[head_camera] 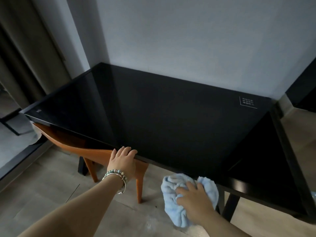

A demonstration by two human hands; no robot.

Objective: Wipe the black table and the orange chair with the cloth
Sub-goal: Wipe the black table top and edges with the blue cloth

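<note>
A glossy black table (pixel 162 113) stands against a grey wall and fills the middle of the view. An orange chair (pixel 95 153) is pushed under its near left side; only the backrest and legs show. My left hand (pixel 122 161), with beaded bracelets on the wrist, rests on the chair's backrest at the table's near edge, its fingers reaching onto the edge. My right hand (pixel 193 197) holds a bunched light blue cloth (pixel 176 211) against the table's near edge, lower right of the left hand.
Wood-look floor (pixel 51 194) lies below the chair. Curtains (pixel 25 48) and a dark window frame stand at the left. A black table leg (pixel 230 207) is just right of the cloth. A small white printed mark (pixel 248 101) sits in the table's far right corner.
</note>
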